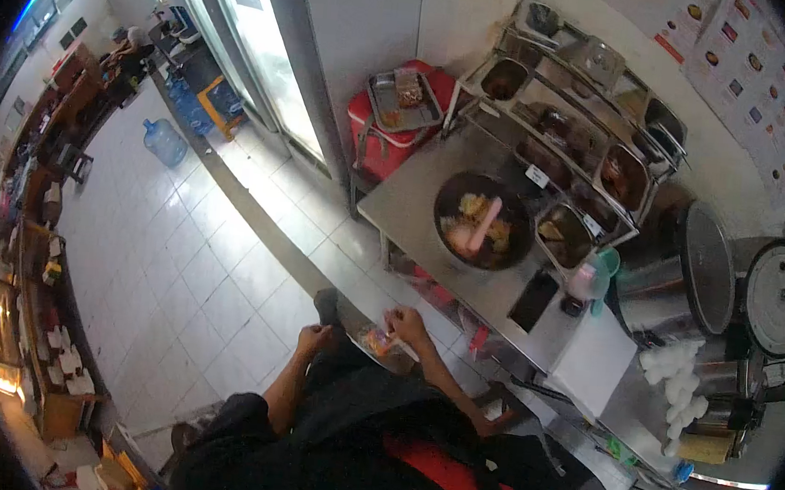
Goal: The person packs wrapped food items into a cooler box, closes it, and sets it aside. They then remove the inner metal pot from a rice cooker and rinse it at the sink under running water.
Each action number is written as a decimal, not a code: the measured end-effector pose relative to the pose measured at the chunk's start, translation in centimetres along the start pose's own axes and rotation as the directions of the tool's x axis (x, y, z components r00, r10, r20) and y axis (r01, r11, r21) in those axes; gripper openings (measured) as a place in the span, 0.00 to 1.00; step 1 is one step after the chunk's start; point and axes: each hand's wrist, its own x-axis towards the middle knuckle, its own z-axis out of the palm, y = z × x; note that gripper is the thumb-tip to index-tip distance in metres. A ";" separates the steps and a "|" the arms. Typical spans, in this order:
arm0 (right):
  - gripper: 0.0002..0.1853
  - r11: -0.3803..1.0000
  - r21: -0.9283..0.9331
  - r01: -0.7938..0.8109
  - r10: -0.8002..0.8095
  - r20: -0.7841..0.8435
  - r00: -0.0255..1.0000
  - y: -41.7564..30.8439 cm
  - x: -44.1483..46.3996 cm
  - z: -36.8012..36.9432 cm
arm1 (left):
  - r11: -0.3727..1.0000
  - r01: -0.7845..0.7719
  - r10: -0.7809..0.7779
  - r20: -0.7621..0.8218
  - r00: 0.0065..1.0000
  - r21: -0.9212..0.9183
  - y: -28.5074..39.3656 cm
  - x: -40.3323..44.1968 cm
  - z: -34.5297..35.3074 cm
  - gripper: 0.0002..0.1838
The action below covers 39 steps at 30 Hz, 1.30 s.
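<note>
My right hand (407,327) is closed at the top of a small clear plastic bag (375,341) with reddish and orange contents, low in front of my lap. What exactly is inside is too small to tell. My left hand (313,339) is closed near my left knee, apart from the bag. Whatever its fingers may hold cannot be made out. Beyond my right hand, on the steel table, stands a dark round bowl (448,194) with yellowish and pale food and a pink spatula (485,223) lying in it.
A steel rack with sauce pans (504,77) stands behind the bowl. On the steel table (396,199) lie a black phone (533,300) and a white board (593,363). Large metal pots (679,279) stand right. A red cooler (378,141) carries a tray. A person (128,49) is far left.
</note>
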 end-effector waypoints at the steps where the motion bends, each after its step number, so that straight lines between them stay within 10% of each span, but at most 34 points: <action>1: 0.11 0.990 0.095 -0.101 0.096 0.053 0.994 -1.5 3.6 -1.2 | 0.995 0.035 -0.036 -0.014 0.999 -0.094 0.1 0.6 -0.2 0.19; 4: 0.13 0.923 0.265 -0.279 0.312 -0.092 0.945 -6.8 15.0 2.5 | 0.969 0.214 -0.212 0.026 0.977 -0.127 -7.3 3.4 -8.2 0.16; 5: 0.15 0.944 -0.213 -0.252 0.223 -0.151 0.963 -9.7 23.1 0.5 | 0.957 0.218 -0.212 0.052 0.976 -0.191 -7.8 7.9 -10.8 0.15; 6: 0.16 0.963 -0.158 -0.220 0.177 -0.247 0.953 -8.3 30.1 -0.9 | 0.998 0.021 -0.017 0.083 0.996 -0.053 -8.0 12.5 -11.4 0.15; 9: 0.20 0.968 0.134 -0.212 0.251 -0.541 0.802 -1.1 45.1 -2.4 | 0.918 0.341 -0.336 0.059 0.940 -0.202 -2.9 16.0 -18.7 0.15; 12: 0.22 0.891 0.373 -0.260 0.454 -0.707 0.542 1.0 50.5 -3.1 | 0.945 0.288 -0.286 0.036 0.958 -0.155 1.8 21.4 -23.9 0.15; 15: 0.22 0.908 0.221 -0.357 0.399 -0.715 0.574 -1.8 49.2 -3.4 | 0.963 0.202 -0.200 0.028 0.979 -0.179 6.3 26.3 -28.3 0.15; 19: 0.23 0.807 0.512 -0.296 0.591 -0.682 0.432 -12.2 38.7 1.4 | 0.968 0.123 -0.124 0.010 0.992 -0.220 10.2 31.6 -29.7 0.15; 21: 0.19 0.877 0.338 -0.340 0.443 -0.843 0.305 -2.8 35.2 4.1 | 0.966 0.115 -0.096 0.092 0.991 -0.233 14.3 33.6 -27.5 0.14; 22: 0.18 0.925 0.313 -0.216 0.377 -0.829 0.414 -0.1 31.7 5.2 | 0.973 0.101 -0.069 0.155 0.986 -0.208 16.1 34.6 -26.2 0.14; 23: 0.17 0.867 0.427 -0.256 0.493 -0.805 0.330 -9.0 29.5 6.7 | 0.980 0.085 -0.045 0.216 0.975 -0.181 17.7 35.7 -24.8 0.14; 27: 0.19 0.700 0.712 0.054 0.689 -0.693 0.211 -12.2 23.5 11.1 | 0.933 -0.354 0.315 0.324 0.892 0.065 24.6 41.8 -16.0 0.17; 29: 0.20 0.652 0.726 0.218 0.708 -0.686 0.168 -12.9 23.7 12.4 | 0.715 -0.692 0.626 0.346 0.699 0.104 32.1 41.7 -12.4 0.23; 31: 0.21 0.648 0.679 0.346 0.689 -0.716 0.115 -10.1 24.9 12.7 | 0.728 -0.661 0.549 0.423 0.721 0.181 33.7 47.5 -7.7 0.24; 34: 0.20 0.626 0.710 0.323 0.699 -0.694 0.171 -7.2 25.3 12.4 | 0.232 -0.736 0.853 0.232 0.469 0.636 39.2 47.9 -3.5 0.25; 37: 0.19 0.608 0.725 0.322 0.689 -0.684 0.239 -5.7 28.0 9.5 | 0.306 -0.483 0.666 0.178 0.724 0.821 44.5 45.2 -1.7 0.27; 39: 0.21 0.618 0.730 0.292 0.686 -0.682 0.254 -7.2 29.1 7.8 | 0.239 -0.520 0.665 0.252 0.703 0.820 44.7 48.6 -0.9 0.25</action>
